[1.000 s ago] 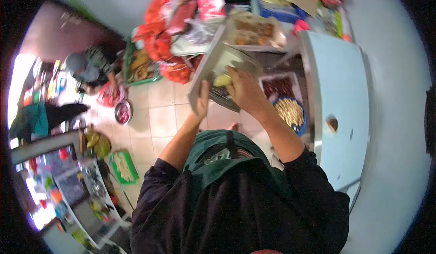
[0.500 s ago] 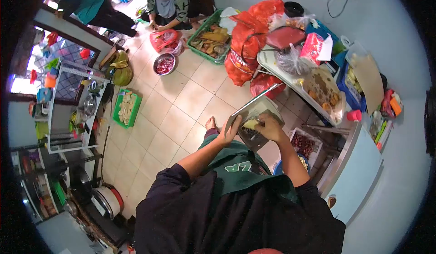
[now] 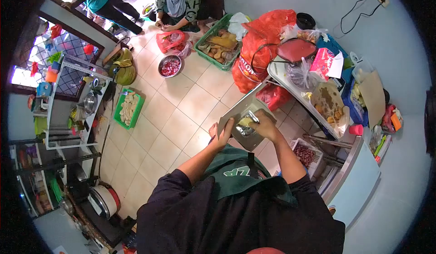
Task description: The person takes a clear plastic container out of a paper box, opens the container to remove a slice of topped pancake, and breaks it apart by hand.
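Note:
My left hand (image 3: 225,135) grips the near left edge of a grey, rectangular, board-like thing (image 3: 254,103) held tilted in front of my body. In the middle of it is a shiny metal part (image 3: 245,130). A pale yellow piece (image 3: 246,119) of what looks like food lies against that part. My right hand (image 3: 265,127) is closed at the piece's right end, its fingertips partly hidden. A green apron (image 3: 231,163) hangs below the board.
A crate of small red onions (image 3: 305,156) stands low at my right. Food and bags cover a table (image 3: 295,86). On the tiled floor are a green basket of pale pieces (image 3: 129,109), a metal bowl (image 3: 170,66) and a green crate (image 3: 220,45). A seated person (image 3: 177,8) works beyond.
The board has turned to show more of its face, and the shiny part and pale piece are plainer now. My view has shifted slightly. Both hands keep their hold.

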### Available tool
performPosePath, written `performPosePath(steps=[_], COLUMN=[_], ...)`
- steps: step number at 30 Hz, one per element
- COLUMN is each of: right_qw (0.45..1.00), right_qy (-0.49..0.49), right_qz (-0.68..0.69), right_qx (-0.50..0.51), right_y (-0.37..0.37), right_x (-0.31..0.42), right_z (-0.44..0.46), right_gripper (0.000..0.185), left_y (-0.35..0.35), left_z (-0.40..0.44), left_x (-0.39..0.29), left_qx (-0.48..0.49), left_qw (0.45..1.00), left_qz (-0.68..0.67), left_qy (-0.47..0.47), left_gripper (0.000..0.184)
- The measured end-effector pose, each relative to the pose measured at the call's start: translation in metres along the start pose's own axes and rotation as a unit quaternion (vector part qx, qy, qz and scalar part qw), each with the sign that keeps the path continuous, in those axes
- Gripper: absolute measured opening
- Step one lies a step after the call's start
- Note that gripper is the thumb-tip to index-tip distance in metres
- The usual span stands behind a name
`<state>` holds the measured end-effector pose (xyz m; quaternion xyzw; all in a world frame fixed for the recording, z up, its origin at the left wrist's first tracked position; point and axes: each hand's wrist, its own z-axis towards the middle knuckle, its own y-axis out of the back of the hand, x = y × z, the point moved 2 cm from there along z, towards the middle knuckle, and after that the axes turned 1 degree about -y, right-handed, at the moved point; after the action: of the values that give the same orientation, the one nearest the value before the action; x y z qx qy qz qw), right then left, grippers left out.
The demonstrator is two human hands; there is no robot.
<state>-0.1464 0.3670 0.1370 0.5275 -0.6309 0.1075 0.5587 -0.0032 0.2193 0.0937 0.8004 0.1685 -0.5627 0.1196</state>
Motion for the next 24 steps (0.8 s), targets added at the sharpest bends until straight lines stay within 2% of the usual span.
performPosePath(steps=[3,5,7,8,9,10,11,13,14,16,18,21,22,24], right_qw=[0.998,1.0,1.0,0.999,0.998,0.999,0.999,0.997,0.995,0.981,0.944,0.887,0.863,0.77], right_qy=[-0.048,-0.027,-0.016,-0.028,-0.039,0.001,-0.013,-0.024,-0.016,-0.066,-0.126,-0.151,-0.123,-0.118], right_qz=[0.035,-0.004,-0.021,-0.017,-0.05,-0.053,-0.043,-0.027,-0.025,0.113,0.238,0.354,0.397,0.53], right_qx=[0.016,-0.004,-0.011,0.011,-0.01,0.007,-0.013,-0.062,-0.094,-0.144,-0.189,-0.254,-0.287,-0.336], right_y=[0.0,-0.01,-0.011,-0.009,-0.019,-0.02,-0.022,-0.022,-0.015,-0.006,-0.003,0.009,0.013,0.015], right_x=[0.012,0.007,0.014,0.023,0.011,0.014,0.016,0.024,0.031,0.031,0.022,0.001,-0.005,-0.021], right_z=[0.009,0.025,0.03,0.032,0.043,0.05,0.058,0.061,0.058,0.045,0.039,0.014,0.0,-0.032], right_gripper=[0.038,0.041,0.049,0.052,0.052,0.051,0.05,0.05,0.05,0.049,0.048,0.045,0.042,0.046], left_y=[0.008,0.013,0.018,0.023,0.039,0.034,0.042,0.057,0.071,0.077,0.084,0.076,0.071,0.047], left_z=[-0.003,-0.002,0.001,0.002,0.019,0.018,0.024,0.039,0.048,0.056,0.076,0.11,0.12,0.141], left_x=[-0.02,-0.029,-0.036,-0.04,0.006,-0.015,-0.012,0.007,0.022,0.007,0.003,-0.007,-0.012,-0.022], left_qx=[-0.033,-0.044,-0.027,0.02,0.043,-0.038,0.021,-0.068,-0.024,-0.012,-0.012,0.022,0.033,0.031], left_qw=[0.999,0.996,0.99,0.98,0.98,0.982,0.98,0.978,0.983,0.981,0.979,0.981,0.982,0.985], left_qz=[-0.009,-0.013,-0.029,-0.063,-0.076,-0.094,-0.137,-0.124,-0.13,-0.137,-0.141,-0.126,-0.117,-0.091], left_qy=[0.039,0.075,0.134,0.189,0.18,0.162,0.139,0.157,0.131,0.136,0.148,0.149,0.147,0.141], left_gripper=[0.064,0.068,0.073,0.084,0.083,0.083,0.082,0.076,0.074,0.073,0.073,0.071,0.071,0.07])
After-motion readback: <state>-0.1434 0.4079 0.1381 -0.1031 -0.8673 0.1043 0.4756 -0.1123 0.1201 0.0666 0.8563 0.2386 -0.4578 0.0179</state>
